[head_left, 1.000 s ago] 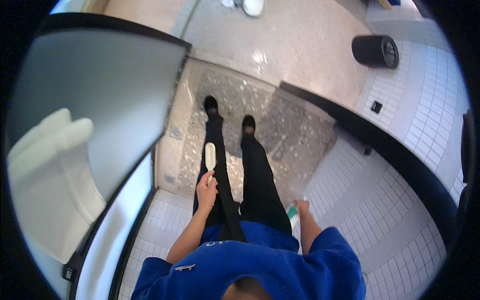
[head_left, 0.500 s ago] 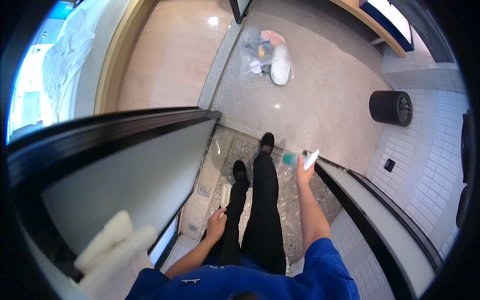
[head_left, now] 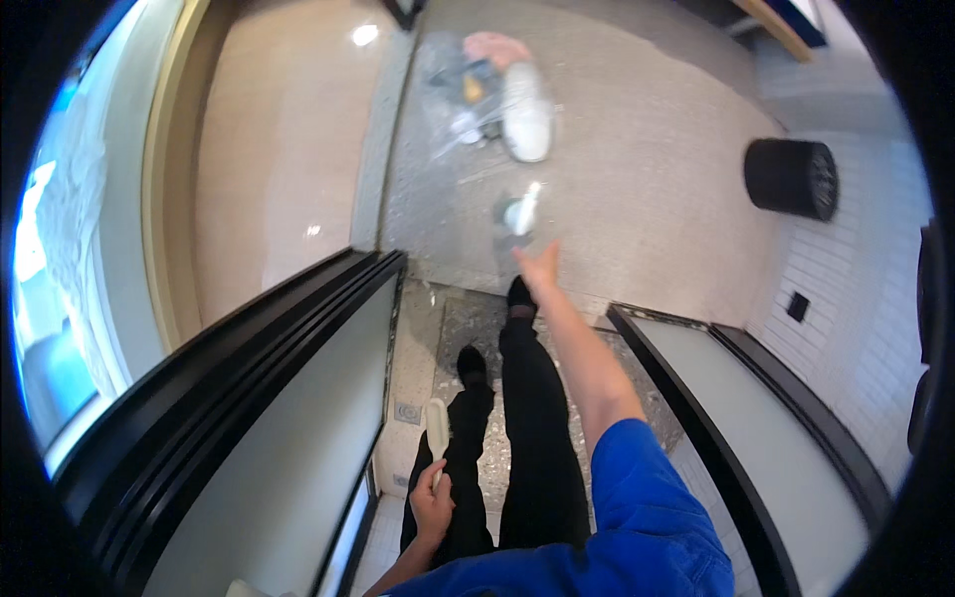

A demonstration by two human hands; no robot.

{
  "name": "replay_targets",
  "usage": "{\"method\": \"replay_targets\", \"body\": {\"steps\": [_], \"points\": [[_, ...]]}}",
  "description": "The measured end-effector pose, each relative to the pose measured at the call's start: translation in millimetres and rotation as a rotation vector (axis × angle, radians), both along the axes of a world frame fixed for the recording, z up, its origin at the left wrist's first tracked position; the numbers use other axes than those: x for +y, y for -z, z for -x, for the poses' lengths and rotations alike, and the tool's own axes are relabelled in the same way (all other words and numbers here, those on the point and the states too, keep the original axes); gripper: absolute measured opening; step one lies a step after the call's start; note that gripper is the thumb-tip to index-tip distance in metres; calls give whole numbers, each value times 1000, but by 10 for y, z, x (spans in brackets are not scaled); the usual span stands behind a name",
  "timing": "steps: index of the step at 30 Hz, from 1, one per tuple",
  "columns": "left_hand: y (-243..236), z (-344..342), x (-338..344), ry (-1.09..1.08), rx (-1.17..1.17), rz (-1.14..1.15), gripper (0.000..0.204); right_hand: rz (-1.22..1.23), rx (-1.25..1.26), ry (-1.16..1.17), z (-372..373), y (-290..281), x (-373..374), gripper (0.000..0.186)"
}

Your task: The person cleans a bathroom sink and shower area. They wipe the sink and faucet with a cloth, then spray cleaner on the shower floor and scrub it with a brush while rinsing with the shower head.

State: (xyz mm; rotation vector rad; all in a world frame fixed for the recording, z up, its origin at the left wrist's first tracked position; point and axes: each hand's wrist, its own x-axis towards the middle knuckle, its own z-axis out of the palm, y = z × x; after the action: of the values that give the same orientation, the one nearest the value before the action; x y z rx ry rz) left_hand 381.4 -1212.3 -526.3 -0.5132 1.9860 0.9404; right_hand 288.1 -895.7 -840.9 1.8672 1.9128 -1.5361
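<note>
Upper centre: the white-and-green item (head_left: 522, 211) is motion-blurred; floor contact cannot be determined. Right grip (head_left: 538, 267): finger outlines blurred. Clear bag (head_left: 438, 80), above: small contents indistinct. Lower centre: left grip (head_left: 432, 507) conceals the lower handle of the cream brush (head_left: 437, 428). Lower left: white object (head_left: 244, 589), mostly cropped, unidentifiable.

The floor (head_left: 647, 209) is pale and speckled, giving way to a darker pebbled patch (head_left: 477, 323) nearer in, where two black shoes (head_left: 472, 366) stand. On the pale part lies a clear bag (head_left: 435, 75), with something pink (head_left: 497, 48) and a white oblong thing (head_left: 527, 114) touching it. A black bin (head_left: 791, 179) stands near the wall. Whether the blurred bottle (head_left: 519, 215) touches the floor is unclear.
</note>
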Motion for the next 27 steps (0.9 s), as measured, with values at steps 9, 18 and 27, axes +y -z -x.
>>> {"method": "replay_targets", "body": {"steps": [9,18,27], "points": [[-269,-153,419,960,103,-544,23,688,232,77,-2471,-3622,-1529,48],[-1571,-2082,811,2037,191,-961,44,-4,553,1192,-4399,-4794,-2883,22],[-2611,-5282,773,2596,-639,-1146,50,-662,323,1994,-7566,-5467,-3595,32]]}}
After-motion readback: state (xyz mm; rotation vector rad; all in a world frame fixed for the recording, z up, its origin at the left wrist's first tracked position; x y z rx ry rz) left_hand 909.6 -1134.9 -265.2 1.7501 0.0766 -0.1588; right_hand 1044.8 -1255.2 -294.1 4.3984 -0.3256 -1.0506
